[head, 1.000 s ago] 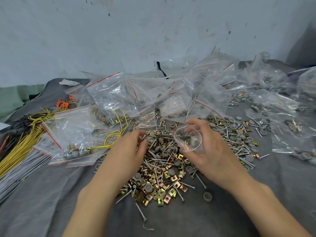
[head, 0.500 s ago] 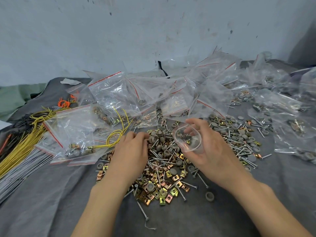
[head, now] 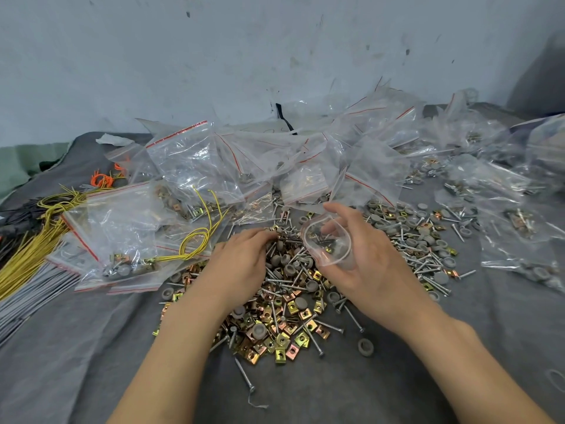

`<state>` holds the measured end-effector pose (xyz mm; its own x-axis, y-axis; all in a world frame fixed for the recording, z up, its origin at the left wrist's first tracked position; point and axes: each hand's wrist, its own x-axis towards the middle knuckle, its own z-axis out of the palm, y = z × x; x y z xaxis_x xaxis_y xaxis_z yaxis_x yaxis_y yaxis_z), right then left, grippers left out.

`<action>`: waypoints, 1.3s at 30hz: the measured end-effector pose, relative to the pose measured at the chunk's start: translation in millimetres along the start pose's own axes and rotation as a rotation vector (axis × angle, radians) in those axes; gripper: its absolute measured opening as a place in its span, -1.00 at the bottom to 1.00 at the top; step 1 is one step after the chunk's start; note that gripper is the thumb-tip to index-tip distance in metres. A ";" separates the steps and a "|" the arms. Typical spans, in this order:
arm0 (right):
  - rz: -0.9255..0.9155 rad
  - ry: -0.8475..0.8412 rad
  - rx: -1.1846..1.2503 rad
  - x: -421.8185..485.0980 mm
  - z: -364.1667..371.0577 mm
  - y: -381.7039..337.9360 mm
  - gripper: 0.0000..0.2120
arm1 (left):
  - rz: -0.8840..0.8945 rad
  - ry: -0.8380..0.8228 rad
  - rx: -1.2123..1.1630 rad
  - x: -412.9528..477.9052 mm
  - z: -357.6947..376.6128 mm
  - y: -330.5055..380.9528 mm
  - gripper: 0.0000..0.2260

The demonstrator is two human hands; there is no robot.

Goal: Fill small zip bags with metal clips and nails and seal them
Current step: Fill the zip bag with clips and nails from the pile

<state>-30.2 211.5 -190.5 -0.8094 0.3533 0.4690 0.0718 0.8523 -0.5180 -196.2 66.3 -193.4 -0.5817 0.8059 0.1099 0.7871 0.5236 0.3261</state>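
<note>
1. Right hand [head: 367, 270]: curled round a small zip bag [head: 328, 244], holding it just above the pile with the mouth spread wide and facing up.
2. Inside that bag: a few dark nails and at least one gold clip, lying low near the palm. Strip unsealed.
3. Left hand [head: 241, 264]: palm down on the pile, fingers [head: 260, 240] bent, tips buried among nails just left of the bag's mouth. Cannot tell whether pinching anything.
4. Under and between both hands: a loose heap of gold and copper metal clips [head: 284, 335], nails [head: 428, 264] and grey round caps [head: 286, 261], spread on a grey cloth [head: 382, 390].
5. To the left: a filled bag [head: 122, 228] with a red zip strip, with clips and a grey cap gathered at its lower edge. Yellow wire [head: 198, 240] looped over or in it, unclear which.
6. Behind, against the wall: a heap of clear zip bags [head: 244, 160], puffed up, with small clusters of hardware at the bottoms.
7. To the right: more bags [head: 507, 237] lying flat on the cloth, holding nails, clips and caps.
8. Far left: a bundle of yellow wires [head: 27, 261].
</note>
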 end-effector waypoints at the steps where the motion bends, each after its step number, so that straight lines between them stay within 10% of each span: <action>1: -0.002 -0.001 0.003 -0.1 -0.1 0.0 -0.41 | 0.011 -0.006 -0.013 1.5 0.5 0.1 -0.62; 39: -0.027 -0.024 -0.033 1.9 3.7 -5.4 -0.39 | -0.066 0.029 -0.234 -28.8 -28.7 -5.6 -0.80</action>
<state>-34.3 206.2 -189.5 -0.8248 0.3214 0.4652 0.0690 0.8738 -0.4814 -189.7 32.3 -171.5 -0.6384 0.7622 0.1072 0.6803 0.4935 0.5418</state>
